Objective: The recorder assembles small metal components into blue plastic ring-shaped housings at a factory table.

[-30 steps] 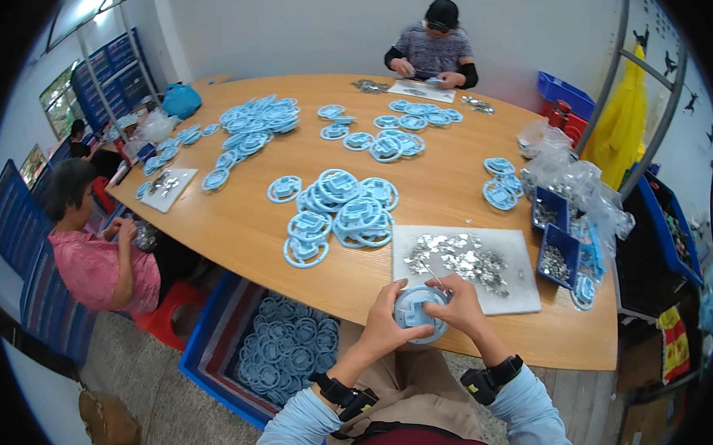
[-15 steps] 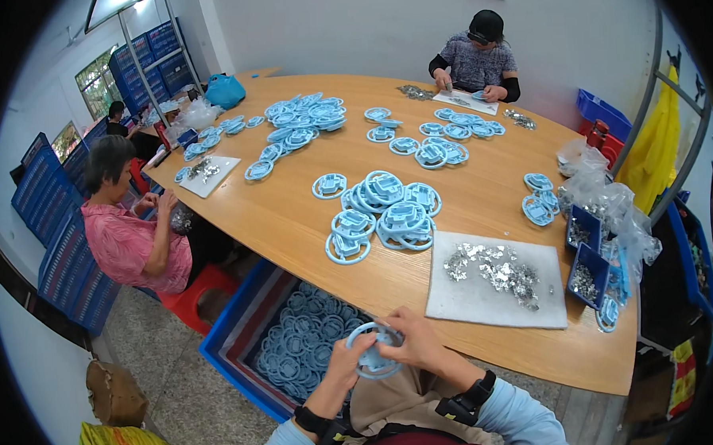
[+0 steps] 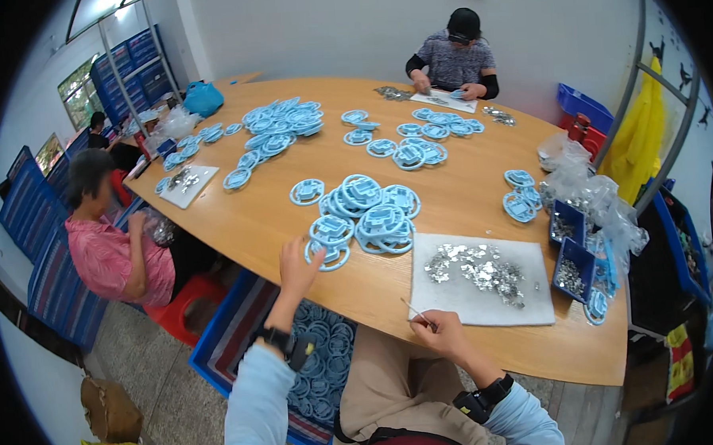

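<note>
My left hand (image 3: 297,270) reaches over the table's near edge with fingers apart. Its fingertips are beside the closest light-blue steering-wheel-shaped plastic piece (image 3: 339,259) of a heap; I cannot tell if they touch it. At the front left corner of a white board (image 3: 480,310), my right hand (image 3: 441,332) is closed on a thin pale stick (image 3: 413,307), whose tip sticks out to the upper left. Small shiny silver pieces (image 3: 494,278) lie scattered on the board. The heap of light-blue plastic pieces (image 3: 382,217) stands just left of it.
Below the table on my left, a blue crate (image 3: 205,340) holds many light-blue pieces. Two dark-blue trays (image 3: 575,269) of small metal parts stand right of the board, by plastic bags (image 3: 610,203). Co-workers sit at the left (image 3: 107,249) and far side (image 3: 454,59).
The light-blue plastic piece that both hands held over my lap has left them. My left hand has moved up to the heap, my right hand to the board with the stick. The view has shifted slightly.
</note>
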Demonstrator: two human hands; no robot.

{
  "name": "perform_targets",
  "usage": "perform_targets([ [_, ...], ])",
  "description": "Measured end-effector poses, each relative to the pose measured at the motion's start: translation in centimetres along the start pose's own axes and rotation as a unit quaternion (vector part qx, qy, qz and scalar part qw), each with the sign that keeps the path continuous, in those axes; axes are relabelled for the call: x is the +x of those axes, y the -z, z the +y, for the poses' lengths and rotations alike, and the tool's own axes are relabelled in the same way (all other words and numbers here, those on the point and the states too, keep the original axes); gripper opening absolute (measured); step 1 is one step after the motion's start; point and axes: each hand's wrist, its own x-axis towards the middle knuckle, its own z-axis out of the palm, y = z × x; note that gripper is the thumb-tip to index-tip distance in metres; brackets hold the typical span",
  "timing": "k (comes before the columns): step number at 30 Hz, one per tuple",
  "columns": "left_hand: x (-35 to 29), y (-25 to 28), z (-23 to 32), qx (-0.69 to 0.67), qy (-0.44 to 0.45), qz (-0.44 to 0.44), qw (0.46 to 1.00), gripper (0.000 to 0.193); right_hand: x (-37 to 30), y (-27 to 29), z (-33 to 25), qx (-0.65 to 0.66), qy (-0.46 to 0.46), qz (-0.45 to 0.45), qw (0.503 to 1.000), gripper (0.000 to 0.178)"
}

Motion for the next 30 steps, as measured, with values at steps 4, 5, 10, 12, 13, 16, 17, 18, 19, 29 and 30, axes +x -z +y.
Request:
perform_targets([
  [4,6.1,-5.1,-3.5,0.017,0.161,-0.043,0.986,0.068,-0.5,1.3,1.8,-0.038,-0.016,0.038,0.998,0.016],
  [5,7.0,-5.3,-3.6,0.014,0.158,-0.046,0.986,0.068,-0.5,2.0,2.0,-0.037,-0.027,0.06,0.997,0.015],
  [10,9.5,-6.9,-2.8,-0.053,0.292,-0.11,0.949,0.073,1.7,5.5,5.7,-0.073,-0.018,0.151,0.986,0.015],
  [12,9.4,-6.2,-3.8,-0.086,0.309,-0.086,0.943,0.067,3.5,5.7,5.3,-0.142,0.028,0.145,0.979,0.018],
  [13,9.1,-5.4,-7.0,-0.184,0.345,-0.089,0.916,0.059,4.7,5.2,4.7,-0.136,0.038,0.136,0.981,0.018],
  [16,9.1,-4.6,-3.3,-0.269,0.388,-0.178,0.863,0.035,6.0,6.1,4.9,-0.227,0.077,0.129,0.962,0.018],
  [17,8.2,-2.3,-1.2,-0.277,0.377,-0.166,0.868,0.03,6.5,6.2,4.4,-0.251,0.077,0.09,0.961,0.016],
  [18,7.3,-1.1,-0.1,-0.287,0.366,-0.158,0.871,0.026,6.9,6.2,4.0,-0.277,0.074,0.053,0.956,0.015],
  [19,6.3,-0.4,0.1,-0.311,0.356,-0.152,0.868,0.029,7.3,6.2,4.1,-0.275,0.074,0.055,0.957,0.015],
  [29,-10.9,-3.1,13.3,-0.508,0.379,-0.133,0.762,0.044,6.4,6.6,5.0,-0.24,0.078,0.108,0.961,0.012],
  [30,-11.7,-3.6,15.1,-0.533,0.383,-0.14,0.742,0.042,5.8,6.7,5.2,-0.212,0.053,0.138,0.966,0.016],
])
